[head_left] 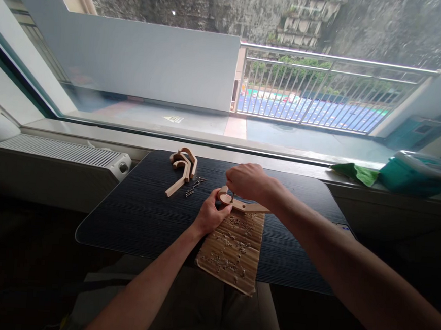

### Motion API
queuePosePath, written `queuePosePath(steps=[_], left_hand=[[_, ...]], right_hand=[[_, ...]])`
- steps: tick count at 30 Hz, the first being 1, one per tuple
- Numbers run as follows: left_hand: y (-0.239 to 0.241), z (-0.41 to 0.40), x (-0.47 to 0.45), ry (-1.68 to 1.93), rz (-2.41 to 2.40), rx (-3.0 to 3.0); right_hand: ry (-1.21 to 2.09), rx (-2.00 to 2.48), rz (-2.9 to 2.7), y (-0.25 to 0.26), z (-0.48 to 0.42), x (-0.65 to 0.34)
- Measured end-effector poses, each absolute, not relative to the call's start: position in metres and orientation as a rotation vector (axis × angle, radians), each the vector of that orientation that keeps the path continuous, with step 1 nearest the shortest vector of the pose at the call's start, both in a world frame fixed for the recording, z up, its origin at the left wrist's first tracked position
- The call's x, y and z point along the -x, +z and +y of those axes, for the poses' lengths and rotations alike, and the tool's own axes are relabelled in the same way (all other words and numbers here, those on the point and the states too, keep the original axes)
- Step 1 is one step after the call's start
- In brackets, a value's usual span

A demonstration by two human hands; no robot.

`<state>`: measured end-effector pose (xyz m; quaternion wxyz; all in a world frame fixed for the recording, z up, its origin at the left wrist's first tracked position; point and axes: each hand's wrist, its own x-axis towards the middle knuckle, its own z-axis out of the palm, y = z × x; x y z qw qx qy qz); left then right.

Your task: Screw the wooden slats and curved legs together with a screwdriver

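My left hand [209, 216] is closed round the rounded end of a curved wooden piece [245, 205] that rests on a wooden board [232, 250] strewn with shavings. Just above that end, my right hand [246, 181] is closed on a thin dark tool [232, 197] whose tip points down into the wood. The board lies on a dark table [136, 214], overhanging its near edge.
Farther back on the table lie several more curved wooden pieces [182, 168] and a few small dark metal bits [195, 186]. A white radiator [61, 151] is at the left. Green cloth and a plastic container [414, 172] sit on the sill at right. A large window is behind.
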<state>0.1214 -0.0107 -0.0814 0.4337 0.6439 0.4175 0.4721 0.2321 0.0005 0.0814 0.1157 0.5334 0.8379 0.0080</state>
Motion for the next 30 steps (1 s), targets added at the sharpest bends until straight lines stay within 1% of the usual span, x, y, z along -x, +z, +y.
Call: queuePosePath(steps=[6, 14, 18, 22, 30], left_hand=[[-0.082, -0.011, -0.122, 1.17, 1.039, -1.598], [-0.083, -0.01, -0.122, 1.167, 1.075, -1.636], [-0.084, -0.01, -0.122, 1.177, 1.071, -1.635], [-0.086, -0.009, -0.123, 1.191, 1.072, -1.618], [-0.087, -0.009, -0.123, 1.187, 1.084, -1.619]], right_hand=[[-0.14, -1.46, 2.48, 0.089, -0.006, -0.24], [0.014, -1.538, 2.428, 0.078, -0.001, -0.245], [-0.037, -1.605, 2.407, 0.083, -0.002, -0.246], [-0.122, -1.571, 2.463, 0.089, -0.006, -0.252], [-0.042, -1.543, 2.513, 0.086, -0.004, -0.252]])
